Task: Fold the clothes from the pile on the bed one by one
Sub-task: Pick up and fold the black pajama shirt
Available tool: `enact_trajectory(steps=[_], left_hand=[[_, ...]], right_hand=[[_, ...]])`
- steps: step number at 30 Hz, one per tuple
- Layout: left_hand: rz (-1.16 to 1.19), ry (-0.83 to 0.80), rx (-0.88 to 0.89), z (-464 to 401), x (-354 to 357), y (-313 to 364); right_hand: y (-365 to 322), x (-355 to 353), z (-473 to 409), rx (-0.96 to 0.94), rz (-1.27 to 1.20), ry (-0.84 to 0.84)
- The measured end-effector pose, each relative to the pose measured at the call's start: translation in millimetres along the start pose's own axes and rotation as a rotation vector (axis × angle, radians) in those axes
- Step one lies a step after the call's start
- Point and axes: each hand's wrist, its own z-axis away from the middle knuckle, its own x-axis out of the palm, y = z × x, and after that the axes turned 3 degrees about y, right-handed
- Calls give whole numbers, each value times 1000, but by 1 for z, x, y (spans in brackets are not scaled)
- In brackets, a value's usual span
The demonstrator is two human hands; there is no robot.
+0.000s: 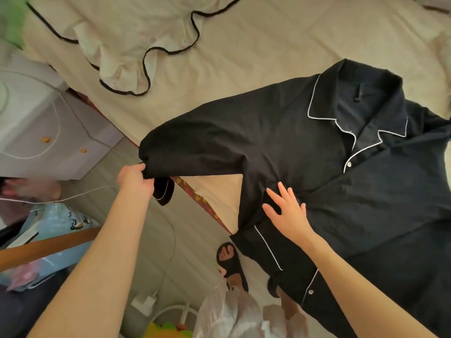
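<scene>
A cream bed (pixel 244 57) fills the upper frame. A dark pyjama shirt (pixel 329 179) is spread at centre right, unfolded. Its sleeve (pixel 195 147) is gripped by the left hand (pixel 135 179); the right hand (pixel 286 211) is pressed flat, fingers spread. Folding appears barely begun.

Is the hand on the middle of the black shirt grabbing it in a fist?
No, the right hand lies flat with fingers spread on the black shirt; only the left hand grips its sleeve.
</scene>
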Motion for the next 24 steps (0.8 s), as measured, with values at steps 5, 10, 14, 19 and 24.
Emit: enact_trajectory(steps=[5, 10, 14, 19, 24], left_hand=[[-316, -163, 774, 94, 37, 2], [-650, -726, 1386, 218, 72, -57], [-1056, -1182, 1819, 271, 62, -145], [-1936, -1353, 1203, 246, 23, -240], [-1718, -988, 704, 208, 5, -255]], right_hand=[[-16, -49, 28, 300, -966, 111], [21, -118, 72, 318, -1553, 206], [88, -145, 127, 362, -1739, 454], [178, -120, 154, 738, -1695, 472], [228, -110, 131, 933, -1610, 361]])
